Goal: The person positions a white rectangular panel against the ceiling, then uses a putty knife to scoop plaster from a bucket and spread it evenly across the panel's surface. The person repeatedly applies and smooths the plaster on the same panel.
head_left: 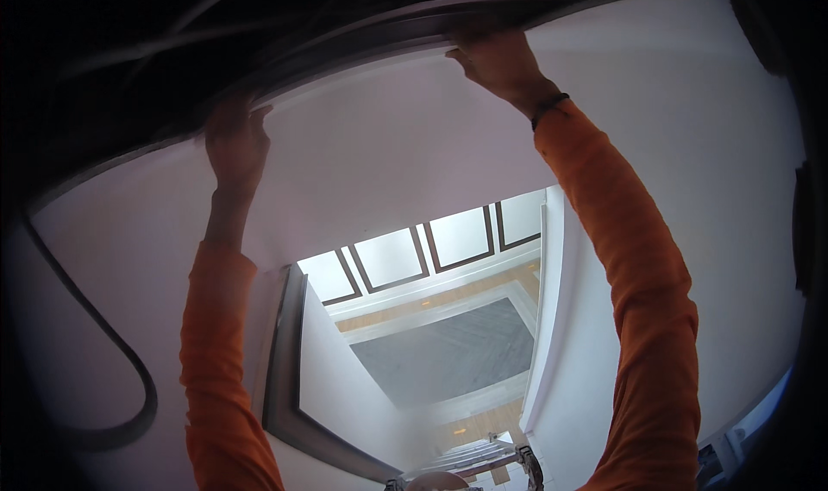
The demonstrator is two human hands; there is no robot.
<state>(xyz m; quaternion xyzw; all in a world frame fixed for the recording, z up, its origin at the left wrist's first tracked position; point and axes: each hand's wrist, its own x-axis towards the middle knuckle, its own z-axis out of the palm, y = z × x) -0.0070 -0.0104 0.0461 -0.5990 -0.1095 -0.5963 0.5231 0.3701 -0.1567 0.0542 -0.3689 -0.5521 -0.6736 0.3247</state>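
Both my arms, in orange sleeves, reach up to a long dark strip [362,43] along the top edge of a pale surface. My left hand [237,142] is at the strip's left part, its thumb showing against the pale surface and its fingers lost in shadow. Further right and higher, my right hand [506,67] is closed over the strip, thumb on the near side, fingertips hidden. A dark band [550,105] circles my right wrist. What the strip belongs to is too dark to make out.
Below the pale surface [388,163] lies an opening onto a grey patterned floor [448,353] and a white wall with dark-framed panels [388,258]. A dark-edged door frame [280,387] stands at its left. A dark cable [112,340] curves down at far left.
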